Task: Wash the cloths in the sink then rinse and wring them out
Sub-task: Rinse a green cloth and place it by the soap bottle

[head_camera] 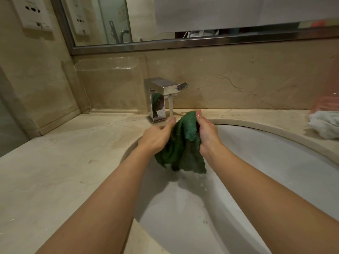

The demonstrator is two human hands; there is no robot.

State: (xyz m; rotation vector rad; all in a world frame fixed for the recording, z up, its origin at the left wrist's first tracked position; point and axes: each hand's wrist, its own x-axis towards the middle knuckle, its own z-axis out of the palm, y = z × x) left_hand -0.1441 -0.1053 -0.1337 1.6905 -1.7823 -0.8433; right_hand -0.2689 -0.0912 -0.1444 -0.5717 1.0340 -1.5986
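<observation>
A dark green cloth (183, 143) hangs bunched over the white sink (256, 162), wet and dripping at its lower edge. My left hand (156, 137) grips its left side, thumb up near the water stream. My right hand (207, 132) grips its right side, fingers curled round the fabric. A chrome square tap (163, 96) stands behind the sink, and water runs from its spout onto the cloth's upper edge by my left thumb.
A crumpled white cloth (324, 123) lies on the beige marble counter (64, 162) at the far right. A mirror (183, 19) and a marble backsplash rise behind the tap. Wall sockets (33, 13) sit at upper left.
</observation>
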